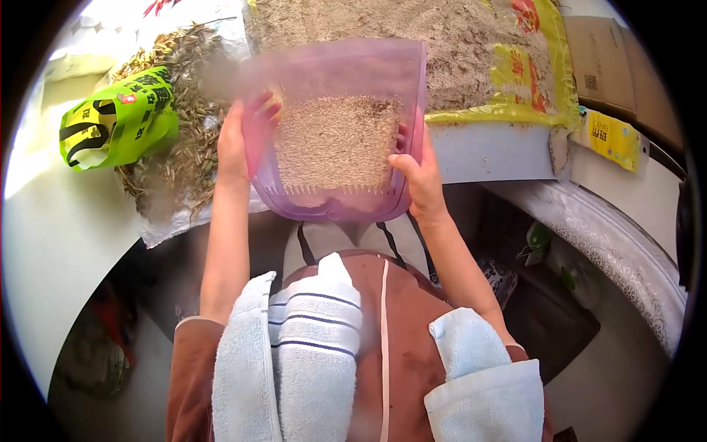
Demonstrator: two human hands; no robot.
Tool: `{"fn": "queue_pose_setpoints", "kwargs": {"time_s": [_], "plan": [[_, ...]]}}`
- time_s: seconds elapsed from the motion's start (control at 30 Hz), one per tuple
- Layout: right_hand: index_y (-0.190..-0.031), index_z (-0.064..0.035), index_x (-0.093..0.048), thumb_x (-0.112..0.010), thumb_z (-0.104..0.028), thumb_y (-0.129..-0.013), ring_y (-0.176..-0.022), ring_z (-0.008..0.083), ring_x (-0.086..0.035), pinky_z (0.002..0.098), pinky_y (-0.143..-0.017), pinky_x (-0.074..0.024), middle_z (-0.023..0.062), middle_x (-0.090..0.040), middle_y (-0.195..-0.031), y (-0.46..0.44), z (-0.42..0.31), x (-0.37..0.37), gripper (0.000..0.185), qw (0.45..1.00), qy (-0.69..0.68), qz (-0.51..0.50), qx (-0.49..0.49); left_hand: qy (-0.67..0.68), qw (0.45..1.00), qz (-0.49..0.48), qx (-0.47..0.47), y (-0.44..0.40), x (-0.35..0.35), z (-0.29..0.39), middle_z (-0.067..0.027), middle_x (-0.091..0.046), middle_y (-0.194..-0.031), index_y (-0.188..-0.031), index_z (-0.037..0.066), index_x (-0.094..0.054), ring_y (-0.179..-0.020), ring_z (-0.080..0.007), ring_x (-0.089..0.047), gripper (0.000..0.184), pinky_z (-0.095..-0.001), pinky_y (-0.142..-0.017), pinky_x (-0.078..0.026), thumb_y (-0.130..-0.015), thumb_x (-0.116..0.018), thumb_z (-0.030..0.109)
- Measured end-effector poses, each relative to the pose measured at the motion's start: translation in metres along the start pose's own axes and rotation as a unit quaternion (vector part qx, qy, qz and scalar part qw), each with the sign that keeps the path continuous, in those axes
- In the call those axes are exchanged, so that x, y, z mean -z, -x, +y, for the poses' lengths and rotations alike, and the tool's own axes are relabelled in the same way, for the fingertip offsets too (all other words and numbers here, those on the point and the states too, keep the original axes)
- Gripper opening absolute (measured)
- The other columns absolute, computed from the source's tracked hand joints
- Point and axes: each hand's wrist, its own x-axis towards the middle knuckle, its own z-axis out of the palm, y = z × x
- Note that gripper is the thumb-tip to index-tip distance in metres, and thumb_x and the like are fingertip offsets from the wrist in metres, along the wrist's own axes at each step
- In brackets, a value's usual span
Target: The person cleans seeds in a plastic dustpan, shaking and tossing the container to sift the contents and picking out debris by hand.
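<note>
A translucent purple dustpan (335, 68) with a row of small teeth on its near side is held in front of me, above the table's edge. In it lies a layer of small pale-brown grains (335, 144). My left hand (239, 144) grips the dustpan's left side, its fingers showing through the plastic. On the opposite side my right hand (421, 173) holds the wall, thumb over the rim and fingers underneath.
Grain covers a yellow-edged plastic sheet (508, 116) behind the dustpan. Dried pods (173, 162) and a bright green bag (140, 118) lie at left. Cardboard boxes (600, 62) and a yellow packet (610, 138) stand at right. A light-blue towel (317, 317) hangs over my front.
</note>
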Motion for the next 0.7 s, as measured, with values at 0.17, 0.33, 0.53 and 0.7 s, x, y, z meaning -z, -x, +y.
{"fn": "queue_pose_setpoints", "kwargs": {"time_s": [0.17,0.33,0.53,0.7], "plan": [[-0.149,-0.0137,-0.026,-0.059,-0.019,-0.072,-0.119,0.0257,-0.050,0.0405,-0.104,-0.0380,0.0120,-0.047,-0.132,-0.067,0.015,0.084,0.084,0.988,-0.098,-0.089,-0.084,-0.115,0.978,0.079,-0.155,0.008,-0.086,-0.021,-0.0101,-0.047,-0.136,-0.142,-0.002,-0.033,-0.122,-0.0180,-0.046,0.048,-0.0316,-0.105,-0.036,-0.103,-0.034,0.026],[-0.148,-0.0043,-0.027,-0.064,-0.022,-0.073,-0.139,0.0207,-0.026,0.0337,-0.114,-0.0169,0.0106,-0.032,-0.149,-0.070,-0.005,0.066,0.086,0.994,0.016,-0.108,-0.023,0.021,0.992,0.033,-0.122,0.001,-0.039,-0.045,-0.0119,-0.047,-0.131,-0.149,0.016,-0.024,-0.120,-0.0285,-0.049,0.052,-0.0413,-0.099,-0.043,-0.102,-0.037,0.035],[-0.148,-0.0092,-0.030,-0.057,-0.009,-0.076,-0.122,0.0220,-0.048,0.0347,-0.103,-0.0370,0.0103,-0.048,-0.134,-0.096,-0.003,0.072,0.076,0.980,0.001,-0.097,-0.175,-0.028,0.995,0.087,-0.045,-0.017,-0.042,-0.028,-0.0107,-0.052,-0.126,-0.147,0.015,-0.028,-0.118,-0.0255,-0.050,0.051,-0.0406,-0.096,-0.046,-0.102,-0.035,0.039],[-0.146,-0.0100,-0.033,-0.060,-0.013,-0.077,-0.112,0.0183,-0.054,0.0310,-0.096,-0.0431,0.0070,-0.052,-0.127,-0.127,-0.021,0.128,0.074,0.982,-0.065,-0.097,-0.148,-0.070,0.972,0.135,-0.178,-0.027,-0.115,-0.077,-0.0121,-0.050,-0.126,-0.148,0.013,-0.026,-0.112,-0.0221,-0.053,0.051,-0.0384,-0.098,-0.044,-0.103,-0.033,0.035]]}}
